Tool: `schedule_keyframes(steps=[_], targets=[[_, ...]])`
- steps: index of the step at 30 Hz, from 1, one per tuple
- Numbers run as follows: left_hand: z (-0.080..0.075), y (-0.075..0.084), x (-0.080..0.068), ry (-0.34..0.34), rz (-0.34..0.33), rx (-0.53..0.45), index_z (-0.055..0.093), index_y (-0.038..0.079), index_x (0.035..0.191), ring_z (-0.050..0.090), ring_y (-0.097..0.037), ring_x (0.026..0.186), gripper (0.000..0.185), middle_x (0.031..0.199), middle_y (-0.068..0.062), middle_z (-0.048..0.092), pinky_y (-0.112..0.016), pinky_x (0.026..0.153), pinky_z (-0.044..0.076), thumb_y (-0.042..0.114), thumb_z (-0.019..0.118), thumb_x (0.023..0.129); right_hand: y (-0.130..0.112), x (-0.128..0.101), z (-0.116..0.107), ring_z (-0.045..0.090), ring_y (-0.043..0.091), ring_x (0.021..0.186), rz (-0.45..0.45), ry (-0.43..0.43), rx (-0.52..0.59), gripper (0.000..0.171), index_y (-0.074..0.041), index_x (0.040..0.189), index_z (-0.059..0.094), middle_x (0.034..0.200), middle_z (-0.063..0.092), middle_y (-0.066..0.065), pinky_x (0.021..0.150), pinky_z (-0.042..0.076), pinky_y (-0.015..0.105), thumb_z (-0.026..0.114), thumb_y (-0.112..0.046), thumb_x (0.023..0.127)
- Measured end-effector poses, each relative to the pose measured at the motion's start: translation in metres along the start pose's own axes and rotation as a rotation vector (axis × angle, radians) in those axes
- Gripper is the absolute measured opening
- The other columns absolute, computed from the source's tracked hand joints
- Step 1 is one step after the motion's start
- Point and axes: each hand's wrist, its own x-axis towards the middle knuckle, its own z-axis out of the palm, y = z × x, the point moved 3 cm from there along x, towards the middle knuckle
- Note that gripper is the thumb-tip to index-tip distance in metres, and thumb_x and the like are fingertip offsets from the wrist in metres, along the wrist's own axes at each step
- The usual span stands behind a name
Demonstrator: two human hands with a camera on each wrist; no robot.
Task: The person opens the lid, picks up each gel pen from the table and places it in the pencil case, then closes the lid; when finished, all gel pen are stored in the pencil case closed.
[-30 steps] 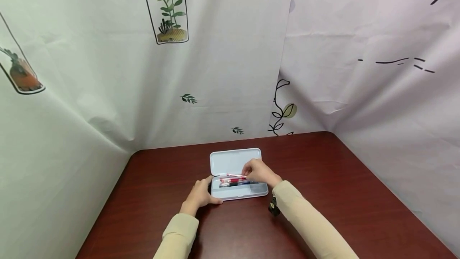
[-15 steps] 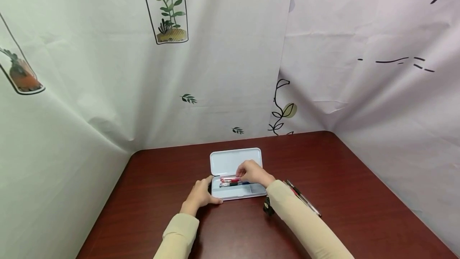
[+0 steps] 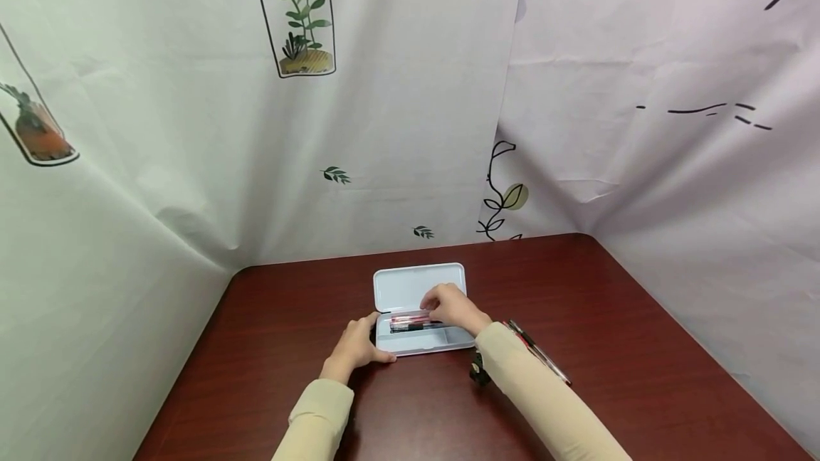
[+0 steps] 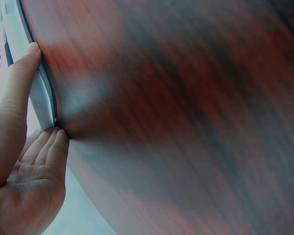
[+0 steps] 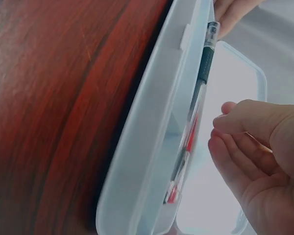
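Observation:
A light-blue pencil case [image 3: 416, 346] lies open on the table, its lid [image 3: 410, 289] tipped back. Several pens [image 3: 410, 326] with black and red parts lie in its rear compartment. My left hand [image 3: 353, 344] grips the case's left end; in the left wrist view the thumb lies along one side and the fingers press at the corner. Above the pens and in front of the lid is my right hand [image 3: 448, 306]. Its fingers are softly bent, thumb near the forefinger, with nothing seen between them in the right wrist view.
More pens [image 3: 538, 351], black and red, lie on the dark red table [image 3: 615, 347] beside the right sleeve [image 3: 544, 393], which partly covers them. A printed white curtain [image 3: 410, 112] stands behind the table and along both sides.
A second ago my right hand held a red-and-white pen over the case; it has moved slightly left and released it among the others. The sleeve has uncovered the pens on the table. The left hand stays.

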Motion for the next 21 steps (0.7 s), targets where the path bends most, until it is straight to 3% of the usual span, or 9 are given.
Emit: schedule_keyframes(steps=[9,21], targets=[[0.000,-0.001,0.001,-0.004,-0.006,0.004,0.057,-0.003,0.128,0.061,-0.030,0.098,0.087,0.115,-0.019,0.065,-0.047,0.090,0.050,0.027,0.096,0.057,0.011,-0.006,-0.012,0.059,0.013,0.077,0.076,0.039,0.008,0.016,-0.004,0.093,0.076,0.087,0.071,0.005,0.073,0.053,0.031,0.072,0.004,0.080],[0.000,-0.001,0.001,-0.003,-0.005,-0.005,0.057,-0.005,0.128,0.061,-0.031,0.100,0.087,0.116,-0.019,0.065,-0.048,0.092,0.050,0.026,0.096,0.057,0.021,-0.013,-0.019,0.058,0.012,0.074,0.110,0.072,0.015,0.017,-0.006,0.092,0.076,0.083,0.070,0.001,0.070,0.053,0.029,0.076,0.003,0.078]])
